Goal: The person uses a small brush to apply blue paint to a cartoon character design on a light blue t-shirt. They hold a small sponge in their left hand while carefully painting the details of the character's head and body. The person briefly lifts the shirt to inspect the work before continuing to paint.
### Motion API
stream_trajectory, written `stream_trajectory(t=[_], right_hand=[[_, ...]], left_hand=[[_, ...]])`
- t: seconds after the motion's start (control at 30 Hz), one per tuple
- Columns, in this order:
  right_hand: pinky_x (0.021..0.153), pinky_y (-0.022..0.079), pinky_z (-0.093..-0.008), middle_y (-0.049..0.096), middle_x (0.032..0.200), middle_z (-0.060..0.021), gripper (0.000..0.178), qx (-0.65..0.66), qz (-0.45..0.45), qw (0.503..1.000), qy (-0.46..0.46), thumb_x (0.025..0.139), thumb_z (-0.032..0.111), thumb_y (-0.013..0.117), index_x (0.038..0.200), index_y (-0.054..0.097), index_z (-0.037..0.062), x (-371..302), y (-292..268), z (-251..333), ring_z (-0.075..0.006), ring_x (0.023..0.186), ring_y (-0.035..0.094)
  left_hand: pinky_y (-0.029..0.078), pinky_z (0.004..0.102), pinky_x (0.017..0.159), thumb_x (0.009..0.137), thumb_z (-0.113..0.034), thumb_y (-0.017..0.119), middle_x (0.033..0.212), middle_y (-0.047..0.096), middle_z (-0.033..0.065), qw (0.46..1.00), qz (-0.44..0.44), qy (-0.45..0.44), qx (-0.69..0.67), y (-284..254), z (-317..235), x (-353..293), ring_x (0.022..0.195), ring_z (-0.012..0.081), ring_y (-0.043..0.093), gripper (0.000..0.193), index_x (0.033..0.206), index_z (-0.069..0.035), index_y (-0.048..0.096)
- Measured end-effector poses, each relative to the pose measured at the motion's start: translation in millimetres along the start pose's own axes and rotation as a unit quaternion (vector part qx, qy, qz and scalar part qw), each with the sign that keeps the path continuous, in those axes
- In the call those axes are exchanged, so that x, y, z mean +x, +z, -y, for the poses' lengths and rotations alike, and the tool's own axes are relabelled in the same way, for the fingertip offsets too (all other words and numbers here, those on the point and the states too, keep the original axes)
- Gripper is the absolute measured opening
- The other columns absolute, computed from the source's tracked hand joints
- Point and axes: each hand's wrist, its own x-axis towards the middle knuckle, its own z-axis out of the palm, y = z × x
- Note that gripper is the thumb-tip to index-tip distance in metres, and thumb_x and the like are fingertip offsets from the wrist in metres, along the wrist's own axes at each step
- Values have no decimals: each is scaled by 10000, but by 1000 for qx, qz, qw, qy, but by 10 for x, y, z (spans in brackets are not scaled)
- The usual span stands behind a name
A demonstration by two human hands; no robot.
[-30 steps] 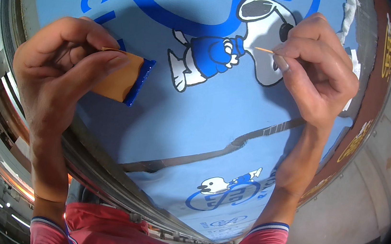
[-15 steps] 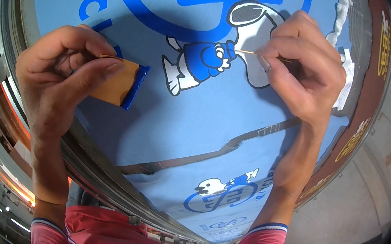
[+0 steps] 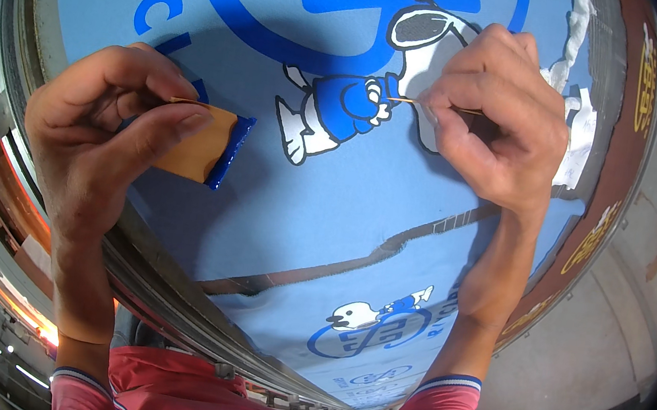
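My left hand pinches a small flat tan card between thumb and fingers. Wet-looking dark blue paste coats the card's right edge. Closed around a thin stick, my right hand points its tip left, at the blue collar of a printed cartoon dog. Whether the tip touches the print cannot be told. The dog, in white, black and blue, is on light blue fabric. My right hand covers part of its head.
Large blue lettering and a round emblem fill the fabric's far side. Nearer me, past a ragged dark gap, lies another printed light blue piece. White paper scraps sit at the right. A metal rail edges the table.
My right hand has shifted a little left, bringing the stick's tip slightly left and down across the dog's collar. My left hand and the card look nearly still.
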Motion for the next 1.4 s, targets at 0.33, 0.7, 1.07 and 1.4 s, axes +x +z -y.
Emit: stream_trajectory(t=[0.33, 0.7, 1.07, 1.4], right_hand=[[599, 271, -316, 541, 663, -54, 184, -14, 0, 1000, -12, 512, 38, 641, 694, 632, 7, -11, 17, -11, -175, 613, 455], [605, 272, -317, 537, 660, -50, 187, -8, 1, 1000, -9, 512, 34, 637, 696, 632, 5, -8, 18, -11, -172, 611, 454], [603, 269, -316, 538, 670, -53, 177, -6, -8, 1000, -7, 510, 34, 633, 684, 619, 7, -12, 28, -26, -170, 606, 442], [606, 277, -314, 547, 676, -52, 168, -2, -9, 1000, 2, 525, 22, 626, 692, 617, 8, -9, 15, -23, -170, 610, 453]], left_hand=[[392, 228, 682, 757, 47, 654, 790, 550, 86, 1000, -8, 5, 0, 19, -11, -2, 762, 128, 517, 118, 850, 25, 585], [398, 225, 685, 758, 51, 657, 811, 558, 84, 1000, -3, 14, 7, 7, -1, -5, 763, 121, 520, 125, 857, 17, 590], [419, 241, 695, 732, 59, 671, 799, 568, 81, 1000, -4, 17, -8, 12, 12, 3, 766, 140, 543, 144, 849, 11, 603], [422, 244, 698, 737, 47, 689, 798, 574, 75, 1000, -1, 20, -3, -5, 6, -2, 776, 144, 548, 150, 855, 6, 607]])
